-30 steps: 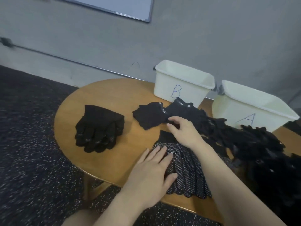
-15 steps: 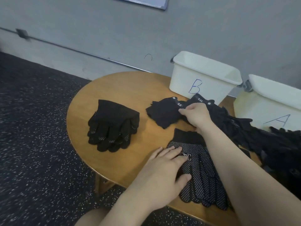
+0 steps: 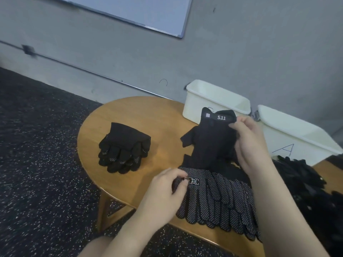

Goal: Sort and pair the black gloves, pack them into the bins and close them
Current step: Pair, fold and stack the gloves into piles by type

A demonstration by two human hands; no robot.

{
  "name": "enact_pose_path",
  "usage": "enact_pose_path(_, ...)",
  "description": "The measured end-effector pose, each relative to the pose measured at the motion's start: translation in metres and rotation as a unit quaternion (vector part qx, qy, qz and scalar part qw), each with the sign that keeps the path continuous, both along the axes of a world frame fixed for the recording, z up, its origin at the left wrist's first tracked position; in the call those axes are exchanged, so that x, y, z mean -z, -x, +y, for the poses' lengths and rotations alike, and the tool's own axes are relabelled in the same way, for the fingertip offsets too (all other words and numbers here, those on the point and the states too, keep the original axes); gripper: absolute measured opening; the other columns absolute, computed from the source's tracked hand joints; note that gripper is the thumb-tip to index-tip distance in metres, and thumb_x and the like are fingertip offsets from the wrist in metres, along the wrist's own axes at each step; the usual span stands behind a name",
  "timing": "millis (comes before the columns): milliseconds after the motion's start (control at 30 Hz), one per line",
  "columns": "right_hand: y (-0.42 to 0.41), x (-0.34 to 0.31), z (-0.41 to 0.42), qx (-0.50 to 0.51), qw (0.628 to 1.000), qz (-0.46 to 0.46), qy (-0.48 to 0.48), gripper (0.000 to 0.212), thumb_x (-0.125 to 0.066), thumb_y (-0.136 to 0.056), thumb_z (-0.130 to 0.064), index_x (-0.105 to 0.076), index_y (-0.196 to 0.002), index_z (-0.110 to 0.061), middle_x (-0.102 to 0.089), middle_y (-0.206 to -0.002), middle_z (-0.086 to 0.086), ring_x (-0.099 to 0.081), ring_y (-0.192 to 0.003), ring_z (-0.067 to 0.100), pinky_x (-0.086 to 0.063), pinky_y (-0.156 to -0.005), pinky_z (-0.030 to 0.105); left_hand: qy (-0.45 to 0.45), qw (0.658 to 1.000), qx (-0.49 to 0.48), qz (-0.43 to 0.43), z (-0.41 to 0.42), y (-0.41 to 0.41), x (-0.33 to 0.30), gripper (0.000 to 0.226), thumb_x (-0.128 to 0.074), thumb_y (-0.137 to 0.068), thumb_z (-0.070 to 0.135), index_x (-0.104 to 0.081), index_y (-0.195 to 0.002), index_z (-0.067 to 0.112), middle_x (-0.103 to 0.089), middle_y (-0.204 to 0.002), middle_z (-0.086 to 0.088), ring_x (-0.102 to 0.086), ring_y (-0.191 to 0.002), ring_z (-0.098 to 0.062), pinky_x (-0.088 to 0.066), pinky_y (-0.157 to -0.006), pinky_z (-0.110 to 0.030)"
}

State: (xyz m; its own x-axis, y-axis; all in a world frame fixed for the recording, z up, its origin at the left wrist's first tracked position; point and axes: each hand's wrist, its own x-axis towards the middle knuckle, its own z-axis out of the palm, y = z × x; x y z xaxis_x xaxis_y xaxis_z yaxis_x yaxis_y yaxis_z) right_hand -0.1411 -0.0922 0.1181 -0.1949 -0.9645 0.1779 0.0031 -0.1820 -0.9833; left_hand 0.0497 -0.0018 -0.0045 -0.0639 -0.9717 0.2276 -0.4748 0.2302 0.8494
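My right hand (image 3: 248, 143) has just lifted the 5.11 glove (image 3: 209, 140) off the table (image 3: 133, 115), pinching its cuff; it was lying flat a second ago. My left hand (image 3: 163, 190) now pinches the dotted glove stack (image 3: 219, 199) near me. Pairing continues, nothing binned yet. Count: two bins (image 3: 213, 101), one sorted stack (image 3: 122, 151) left, one unsorted heap (image 3: 304, 175) right

**One head camera, looking forward and down**

The only view comes from the person's head. It faces down over a round wooden table (image 3: 130, 115), close to both hands at the bottom, toward the grey wall (image 3: 241, 52) behind.
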Motion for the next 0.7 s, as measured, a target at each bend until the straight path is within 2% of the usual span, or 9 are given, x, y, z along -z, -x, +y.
enact_pose_path(67,0.009,0.011,0.014,-0.023,0.999,-0.049,0.005,0.019,-0.057,-0.088,-0.007,-0.053,-0.076,-0.022,-0.065,-0.086,0.009,-0.060,-0.081,0.021,-0.049,-0.071,0.036,-0.012,0.997,-0.021,0.080,0.000,0.003,-0.004,0.025,-0.060,-0.097,0.046,-0.063,-0.122,0.043,-0.065,-0.116,0.031,-0.055,-0.113,0.017,-0.046,-0.102,-0.014)
enact_pose_path(167,0.015,0.030,0.031,-0.043,0.994,-0.103,-0.006,0.015,-0.050,-0.095,0.001,-0.057,-0.090,-0.011,-0.064,-0.103,0.020,-0.061,-0.098,0.028,-0.050,-0.091,0.042,-0.053,0.971,0.007,0.234,0.000,0.010,-0.012,0.043,-0.066,-0.084,0.062,-0.058,-0.125,0.048,-0.066,-0.121,0.033,-0.059,-0.116,0.014,-0.046,-0.094,-0.004)
enact_pose_path(200,0.014,0.037,0.035,-0.052,0.992,-0.111,-0.009,0.011,-0.050,-0.095,0.000,-0.057,-0.095,-0.008,-0.065,-0.106,0.022,-0.061,-0.101,0.030,-0.050,-0.095,0.043,-0.077,0.951,0.034,0.297,-0.002,0.014,-0.013,0.051,-0.069,-0.082,0.062,-0.060,-0.128,0.044,-0.068,-0.124,0.028,-0.062,-0.118,0.008,-0.048,-0.097,-0.009)
enact_pose_path(300,0.008,0.054,0.044,-0.075,0.991,-0.113,-0.014,0.014,-0.055,-0.091,-0.005,-0.060,-0.103,-0.001,-0.069,-0.109,0.027,-0.066,-0.102,0.032,-0.056,-0.092,0.043,-0.155,0.880,0.106,0.436,-0.010,0.024,-0.015,0.058,-0.078,-0.083,0.049,-0.068,-0.133,0.023,-0.071,-0.132,0.002,-0.065,-0.126,-0.018,-0.050,-0.108,-0.040)
enact_pose_path(400,-0.002,0.064,0.046,-0.071,0.994,-0.075,-0.024,0.023,-0.061,-0.091,-0.009,-0.056,-0.106,0.007,-0.070,-0.105,0.022,-0.069,-0.098,0.034,-0.057,-0.092,0.045,-0.169,0.850,0.112,0.486,-0.017,0.033,-0.016,0.042,-0.079,-0.089,0.033,-0.072,-0.128,0.019,-0.071,-0.131,-0.009,-0.067,-0.124,-0.028,-0.051,-0.108,-0.048)
enact_pose_path(467,-0.007,0.069,0.044,-0.019,0.999,0.025,-0.008,0.015,-0.066,-0.094,-0.008,-0.064,-0.109,-0.008,-0.074,-0.110,0.011,-0.072,-0.102,0.024,-0.059,-0.093,0.038,-0.160,0.836,0.094,0.517,-0.021,0.037,-0.017,0.036,-0.076,-0.092,0.027,-0.073,-0.126,0.017,-0.071,-0.130,-0.011,-0.068,-0.123,-0.029,-0.052,-0.107,-0.049)
enact_pose_path(500,-0.009,0.072,0.045,0.017,0.997,0.072,0.002,0.020,-0.069,-0.093,-0.008,-0.064,-0.111,-0.017,-0.073,-0.111,0.003,-0.071,-0.101,0.015,-0.059,-0.090,0.032,-0.149,0.835,0.081,0.524,-0.023,0.038,-0.017,0.035,-0.074,-0.093,0.025,-0.073,-0.126,0.017,-0.072,-0.130,-0.011,-0.068,-0.122,-0.030,-0.052,-0.107,-0.050)
enact_pose_path(600,-0.015,0.076,0.046,0.109,0.984,0.134,0.033,0.032,-0.076,-0.089,-0.015,-0.059,-0.115,-0.027,-0.065,-0.110,-0.007,-0.066,-0.095,0.003,-0.054,-0.081,0.019,-0.101,0.860,0.025,0.500,-0.028,0.039,-0.018,0.026,-0.071,-0.094,0.024,-0.076,-0.120,0.020,-0.074,-0.124,-0.010,-0.070,-0.118,-0.030,-0.051,-0.107,-0.052)
enact_pose_path(700,-0.020,0.076,0.046,0.051,0.991,0.123,0.019,0.020,-0.075,-0.092,-0.026,-0.063,-0.109,-0.026,-0.072,-0.096,-0.005,-0.070,-0.090,0.005,-0.054,-0.079,0.019,-0.040,0.897,-0.009,0.441,-0.028,0.036,-0.021,0.022,-0.066,-0.097,0.027,-0.078,-0.116,0.027,-0.076,-0.120,-0.004,-0.071,-0.116,-0.027,-0.053,-0.104,-0.053)
